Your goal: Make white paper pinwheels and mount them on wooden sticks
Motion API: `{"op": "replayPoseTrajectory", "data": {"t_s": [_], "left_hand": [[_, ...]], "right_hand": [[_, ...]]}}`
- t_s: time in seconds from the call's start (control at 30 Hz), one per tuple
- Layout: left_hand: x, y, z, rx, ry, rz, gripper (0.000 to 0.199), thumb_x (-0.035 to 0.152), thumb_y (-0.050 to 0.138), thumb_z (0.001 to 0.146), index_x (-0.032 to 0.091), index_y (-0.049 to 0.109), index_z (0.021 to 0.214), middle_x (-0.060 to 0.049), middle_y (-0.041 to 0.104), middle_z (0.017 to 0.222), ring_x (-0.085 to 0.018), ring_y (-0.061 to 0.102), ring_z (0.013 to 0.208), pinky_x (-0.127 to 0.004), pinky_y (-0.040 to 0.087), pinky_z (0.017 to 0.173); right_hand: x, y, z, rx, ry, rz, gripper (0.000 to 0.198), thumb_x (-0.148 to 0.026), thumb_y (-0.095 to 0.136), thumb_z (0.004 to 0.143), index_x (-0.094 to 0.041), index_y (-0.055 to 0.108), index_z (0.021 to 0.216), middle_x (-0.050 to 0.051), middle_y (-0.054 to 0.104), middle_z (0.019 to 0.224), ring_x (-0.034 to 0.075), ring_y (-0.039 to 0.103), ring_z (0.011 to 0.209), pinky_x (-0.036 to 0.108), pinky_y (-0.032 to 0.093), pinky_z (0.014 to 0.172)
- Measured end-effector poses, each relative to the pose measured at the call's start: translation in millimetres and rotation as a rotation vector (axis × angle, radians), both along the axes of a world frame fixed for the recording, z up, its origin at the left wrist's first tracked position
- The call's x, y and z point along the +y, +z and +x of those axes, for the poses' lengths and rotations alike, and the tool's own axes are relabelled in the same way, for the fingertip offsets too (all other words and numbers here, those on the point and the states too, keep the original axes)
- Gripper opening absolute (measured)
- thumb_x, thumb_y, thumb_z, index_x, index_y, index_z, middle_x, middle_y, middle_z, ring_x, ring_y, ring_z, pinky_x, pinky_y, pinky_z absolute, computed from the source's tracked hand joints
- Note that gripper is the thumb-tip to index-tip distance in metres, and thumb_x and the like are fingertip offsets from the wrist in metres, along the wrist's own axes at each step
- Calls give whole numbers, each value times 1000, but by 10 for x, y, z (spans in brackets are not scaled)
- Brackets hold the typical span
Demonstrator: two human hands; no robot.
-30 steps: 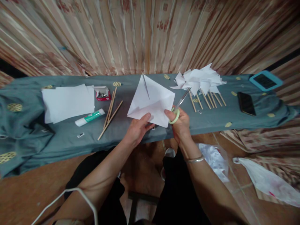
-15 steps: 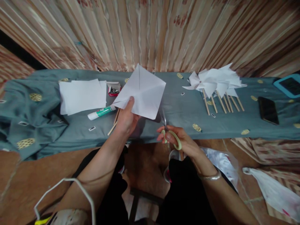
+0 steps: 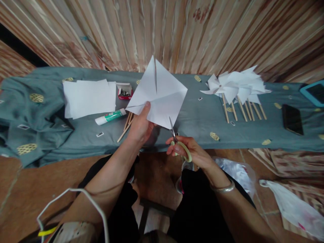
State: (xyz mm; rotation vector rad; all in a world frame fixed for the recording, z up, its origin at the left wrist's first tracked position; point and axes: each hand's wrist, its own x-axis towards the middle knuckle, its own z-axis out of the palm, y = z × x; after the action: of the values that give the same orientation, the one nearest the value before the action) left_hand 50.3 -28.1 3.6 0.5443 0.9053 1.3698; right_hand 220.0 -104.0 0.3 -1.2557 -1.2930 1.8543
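My left hand (image 3: 141,126) grips a square sheet of white paper (image 3: 167,91) near its lower left side, thumb on top. The sheet is held corner up above the bench, with a slit running down from its top corner and another line in from its left corner. My right hand (image 3: 187,148) has its fingers in the handles of scissors with pale green grips (image 3: 186,152). The scissor blades meet the sheet's bottom corner, one blade lying over the paper. Behind my left hand lie several thin wooden sticks (image 3: 124,131), partly hidden.
On the grey-green cloth (image 3: 197,116) are a stack of white paper (image 3: 88,98), a glue stick (image 3: 110,117) and a red box of small metal pins (image 3: 125,91). To the right lie several paper pinwheels (image 3: 235,84) on sticks, a phone (image 3: 292,119) and a blue-framed device (image 3: 314,92).
The paper has shifted up and to the right in view, its top slit now gaping. The scissors have moved from below the sheet onto its bottom corner.
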Motion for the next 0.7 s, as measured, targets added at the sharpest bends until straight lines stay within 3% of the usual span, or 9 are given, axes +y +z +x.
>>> {"op": "replayPoseTrajectory", "data": {"t_s": [0.4, 0.7], "left_hand": [[-25, -34, 47, -7, -19, 21, 34, 34, 63, 90, 16, 59, 119, -11, 68, 124, -27, 61, 123, -38, 53, 100], [-33, -8, 35, -27, -34, -8, 32, 33, 63, 91, 16, 60, 119, -10, 71, 118, -25, 66, 114, -38, 53, 99]], "right_hand": [[-2, 16, 6, -18, -10, 10, 51, -60, 80, 66, -20, 65, 93, 1, 70, 76, 12, 61, 66, 25, 48, 62], [-4, 4, 9, -55, -14, 29, 52, -62, 79, 66, -20, 65, 95, 1, 68, 77, 12, 58, 65, 25, 46, 62]]}}
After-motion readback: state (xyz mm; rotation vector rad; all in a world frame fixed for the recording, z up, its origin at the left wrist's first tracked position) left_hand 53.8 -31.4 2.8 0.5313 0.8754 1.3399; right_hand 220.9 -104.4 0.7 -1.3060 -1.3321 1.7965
